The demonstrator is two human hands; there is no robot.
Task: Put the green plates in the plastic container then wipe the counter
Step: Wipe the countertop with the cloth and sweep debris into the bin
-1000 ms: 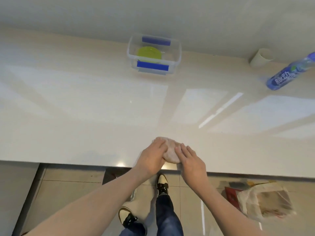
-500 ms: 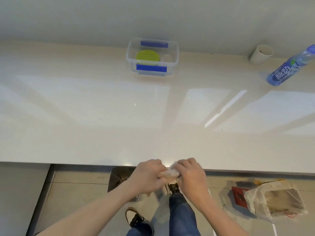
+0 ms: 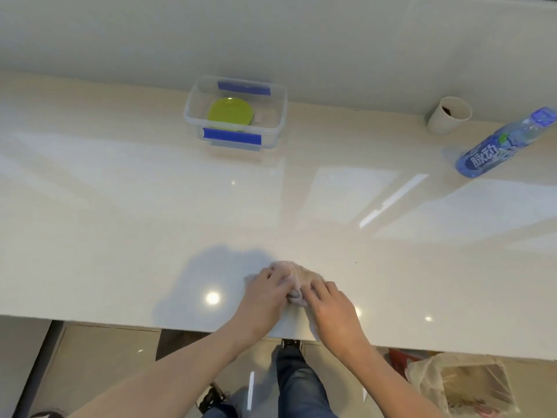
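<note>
Green plates lie stacked inside a clear plastic container with blue clips, at the back of the glossy white counter against the wall. Near the counter's front edge a crumpled pale pink cloth rests on the surface. My left hand presses on the cloth's left side and my right hand holds its right side. Part of the cloth is hidden under both hands.
A white paper cup lies tilted at the back right, and a blue drink bottle lies beside it. Below the counter edge are floor tiles, my jeans and shoes, and a plastic bag on the floor at right.
Both hands pulled the cloth back to the counter's front edge, then pushed it forward onto the counter again. The container and plates have not moved.
</note>
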